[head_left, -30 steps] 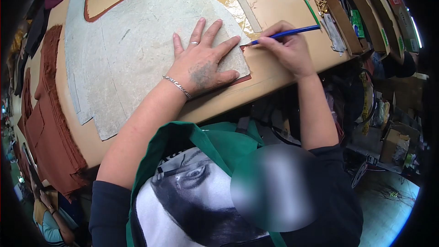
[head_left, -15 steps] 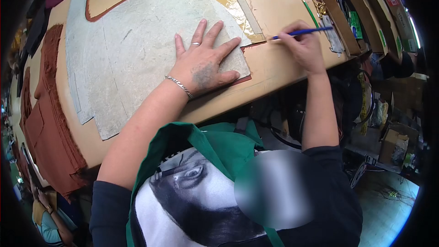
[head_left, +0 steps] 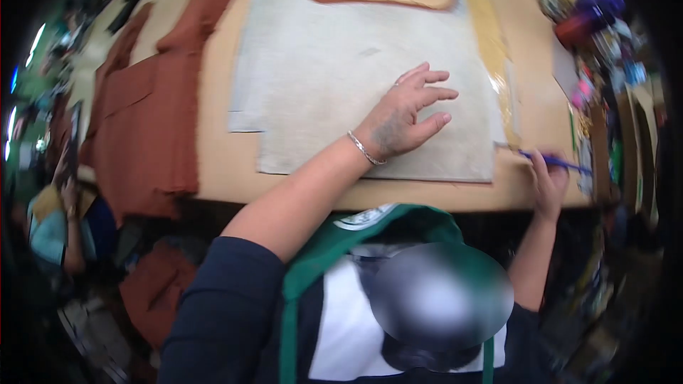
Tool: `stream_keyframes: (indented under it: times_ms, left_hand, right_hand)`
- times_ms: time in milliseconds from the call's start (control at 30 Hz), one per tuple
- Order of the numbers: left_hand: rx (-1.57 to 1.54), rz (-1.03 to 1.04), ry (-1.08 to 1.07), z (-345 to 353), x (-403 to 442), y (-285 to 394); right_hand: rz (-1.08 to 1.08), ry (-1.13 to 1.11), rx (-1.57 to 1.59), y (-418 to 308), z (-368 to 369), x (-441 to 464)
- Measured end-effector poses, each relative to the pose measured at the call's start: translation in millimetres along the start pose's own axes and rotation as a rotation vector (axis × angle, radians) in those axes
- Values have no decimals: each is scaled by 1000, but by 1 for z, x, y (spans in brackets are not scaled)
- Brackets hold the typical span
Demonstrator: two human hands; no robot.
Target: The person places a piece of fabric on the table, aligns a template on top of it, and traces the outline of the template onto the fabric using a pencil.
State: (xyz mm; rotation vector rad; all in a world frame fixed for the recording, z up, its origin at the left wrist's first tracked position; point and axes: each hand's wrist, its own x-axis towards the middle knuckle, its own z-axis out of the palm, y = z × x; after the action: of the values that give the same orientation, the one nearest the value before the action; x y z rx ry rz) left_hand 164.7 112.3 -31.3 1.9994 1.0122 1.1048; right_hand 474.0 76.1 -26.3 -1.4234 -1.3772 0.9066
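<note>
- A crowded workroom on my feed, smeared at the edges, with a broad tan tabletop [head_left: 228, 181] across the middle and another person in a pale blue top [head_left: 43, 222] off to the left.
- On the table, in front of the wearer: a wide, pale grey, flat panel [head_left: 320, 99] with a round-cornered cut-out at the far side, a thin rust-brown edge showing along it.
- To its left I've got rust-brown fabric pieces [head_left: 146, 135], frayed at one side; along its right, a shiny yellow strip [head_left: 491, 43].
- Left hand [head_left: 409, 117] now, over the near half of the panel: fingers spread, thumb apart, nothing in it. Whether it touches, I can't tell.
- Right hand [head_left: 549, 181], just past the panel's near right corner: thumb and fingers pinching a slim blue pencil [head_left: 569, 164].
- Here's the relation that counts: the pencil's long axis runs roughly left to right, slightly slanted, its tip toward the panel's right edge. From the right hand the panel lies leftward, and that hand is the nearer one to the corner.
- Tip on the table or above it? Too blurred for me to call.
- Beyond the right hand, a brown cardboard box [head_left: 644, 153].
</note>
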Motion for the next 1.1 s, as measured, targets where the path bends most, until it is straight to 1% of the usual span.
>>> stream_keyframes:
  times_ms: [167,267,367,467,600,667,733,767,833,867,900,933,1000,1033,1100]
  left_hand:
    - [215,-35,198,-95,-35,-8]
    - [235,-100,160,-125,-52,-9]
    - [322,-80,129,-139,-63,-11]
    - [388,-35,85,-143,-72,-10]
    - [355,78,10,-135,-79,-22]
    - [357,52,54,-138,-68,-27]
    - [374,7,94,-144,-56,-32]
    - [386,3,88,-148,-49,-34]
    - [395,-39,67,-152,-44,-35]
    - [391,-25,70,-149,-46,-38]
    - [397,-4,74,-147,-45,-42]
    - [404,18,78,-146,-44,-46]
    - [411,-39,85,-144,-42,-51]
    - [412,-64,89,-143,-40,-53]
    - [541,-228,102,-143,-33,-58]
  right_hand:
    - [-36,18,60,-10,26,10]
    - [-74,-26,88,-25,51,26]
    - [-100,-75,76,-51,88,42]
    - [-139,-201,128,-74,131,55]
    - [-169,-440,83,-95,190,80]
    - [-103,-538,169,-96,219,99]
    - [34,-557,275,-95,243,120]
    - [94,-487,363,-96,256,125]
    - [89,-423,424,-90,273,135]
    - [95,-396,454,-85,279,136]
    - [124,-413,478,-81,282,135]
    - [92,-433,451,-76,284,134]
    - [25,-477,390,-67,284,134]
    - [27,-484,423,-65,284,136]
    - [85,-449,425,-62,282,134]
